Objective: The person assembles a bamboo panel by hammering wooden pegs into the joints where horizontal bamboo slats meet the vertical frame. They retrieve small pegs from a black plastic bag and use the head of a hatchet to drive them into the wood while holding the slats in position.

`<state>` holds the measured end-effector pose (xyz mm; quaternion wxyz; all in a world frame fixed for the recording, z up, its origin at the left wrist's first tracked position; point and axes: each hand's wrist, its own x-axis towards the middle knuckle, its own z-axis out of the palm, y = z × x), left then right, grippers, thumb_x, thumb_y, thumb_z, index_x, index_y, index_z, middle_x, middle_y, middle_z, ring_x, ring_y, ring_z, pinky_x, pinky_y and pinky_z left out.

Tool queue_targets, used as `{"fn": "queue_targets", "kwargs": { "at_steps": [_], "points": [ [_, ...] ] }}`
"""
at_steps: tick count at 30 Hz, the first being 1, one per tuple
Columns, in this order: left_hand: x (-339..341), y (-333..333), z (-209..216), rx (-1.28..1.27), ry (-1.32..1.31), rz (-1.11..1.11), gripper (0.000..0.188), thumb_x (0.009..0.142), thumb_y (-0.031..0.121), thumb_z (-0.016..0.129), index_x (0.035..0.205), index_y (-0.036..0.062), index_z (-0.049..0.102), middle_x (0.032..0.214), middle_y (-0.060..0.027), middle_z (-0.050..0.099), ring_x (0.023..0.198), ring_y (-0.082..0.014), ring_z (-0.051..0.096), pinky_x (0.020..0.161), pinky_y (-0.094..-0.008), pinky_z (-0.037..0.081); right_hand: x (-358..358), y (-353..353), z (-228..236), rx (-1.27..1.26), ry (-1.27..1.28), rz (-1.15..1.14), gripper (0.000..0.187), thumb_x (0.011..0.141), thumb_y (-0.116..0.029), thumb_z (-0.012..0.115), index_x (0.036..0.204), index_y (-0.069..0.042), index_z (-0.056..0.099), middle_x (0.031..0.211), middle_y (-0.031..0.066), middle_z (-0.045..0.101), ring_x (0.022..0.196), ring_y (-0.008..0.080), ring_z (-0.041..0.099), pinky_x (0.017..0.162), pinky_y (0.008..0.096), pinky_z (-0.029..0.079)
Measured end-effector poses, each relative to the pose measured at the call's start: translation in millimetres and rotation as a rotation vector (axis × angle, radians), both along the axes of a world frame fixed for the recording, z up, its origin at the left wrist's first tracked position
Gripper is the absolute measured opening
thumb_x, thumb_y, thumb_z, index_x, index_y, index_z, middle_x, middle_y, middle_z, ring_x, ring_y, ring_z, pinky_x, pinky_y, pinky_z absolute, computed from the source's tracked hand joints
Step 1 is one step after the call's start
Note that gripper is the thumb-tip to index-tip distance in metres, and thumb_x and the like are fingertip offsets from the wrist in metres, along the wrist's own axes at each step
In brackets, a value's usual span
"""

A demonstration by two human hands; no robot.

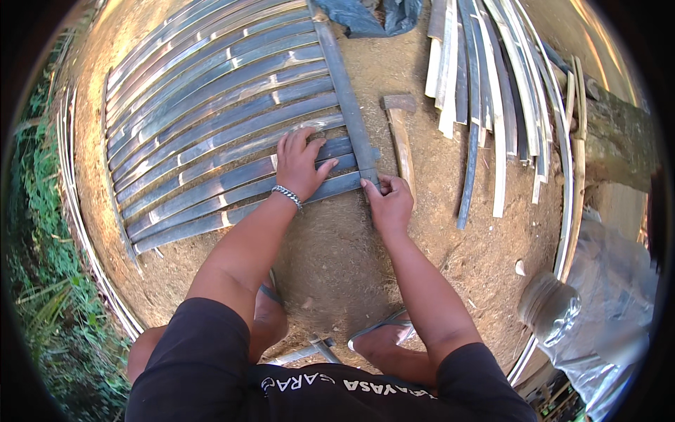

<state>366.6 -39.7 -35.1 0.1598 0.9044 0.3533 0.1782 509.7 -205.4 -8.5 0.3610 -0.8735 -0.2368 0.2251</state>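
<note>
Left hand (299, 165): laid palm down on the near slats of the panel, forearm rising diagonally from the lower left; fingers spread, pointing away from the body, thumb out to the right; not gripping. Chain bracelet (287, 197), silver-coloured, at the wrist.

Right hand (391, 207): at the panel's near right corner, forearm slanting in from the lower right; thumb and forefinger pinching the near end of the right cross strip (344, 91), remaining fingers curled.

Slatted bamboo panel (211, 79): flat on bare soil (330, 260), ahead of the person and mostly to the left. Thin cross strip along the left edge; long slats, dark grey to black with pale bands at the nodes, run across with narrow gaps between; broader, flat dark cross strip along the right edge.

Hatchet (402, 144): just right of the panel, wooden handle toward the person.

Loose bamboo strips (485, 91): farther right, pale and dark, lying roughly side by side.
</note>
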Motion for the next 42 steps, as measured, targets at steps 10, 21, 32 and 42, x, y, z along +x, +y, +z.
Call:
{"fn": "queue_targets", "kwargs": {
  "at_steps": [10,21,32,42],
  "points": [
    [11,9,0,0.051,0.139,-0.036,0.047,0.083,0.044,0.083,0.118,0.013,0.077,0.133,-0.0078,0.062,0.133,-0.0289,0.052,0.115,-0.0549,0.034,-9,-2,-37,0.134,-0.053,-0.063,0.031,0.081,-0.02,0.09,0.101,-0.001,0.075,0.093,0.0103,0.068,0.079,0.0217,0.064,0.075,0.0361,0.055],
    [13,10,-11,0.137,0.198,-0.064,0.042,0.091,0.041,0.077,0.121,0.0118,0.073,0.141,-0.0049,0.06,0.141,-0.027,0.048,0.12,-0.0606,0.03,-12,-3,-42,0.176,-0.098,-0.04,0.03,0.081,-0.016,0.09,0.1,0.0,0.073,0.094,0.0123,0.067,0.081,0.0256,0.063,0.076,0.0374,0.054],
    [19,8,-16,0.149,0.155,-0.042,0.039,0.091,0.038,0.076,0.119,0.0109,0.074,0.139,-0.0045,0.061,0.139,-0.0274,0.05,0.117,-0.0637,0.031,-14,-3,-44,0.202,-0.126,-0.045,0.03,0.08,-0.015,0.09,0.098,0.0,0.073,0.094,0.0127,0.066,0.081,0.0258,0.063,0.076,0.0373,0.054],
    [23,5,-12,0.144,0.16,-0.03,0.04,0.091,0.038,0.076,0.121,0.0124,0.073,0.138,-0.0055,0.061,0.138,-0.029,0.051,0.116,-0.0648,0.032,-13,-6,-45,0.249,-0.071,-0.045,0.03,0.083,-0.016,0.089,0.1,0.001,0.071,0.099,0.0152,0.066,0.086,0.0309,0.066,0.078,0.0396,0.055]
  ]
}}
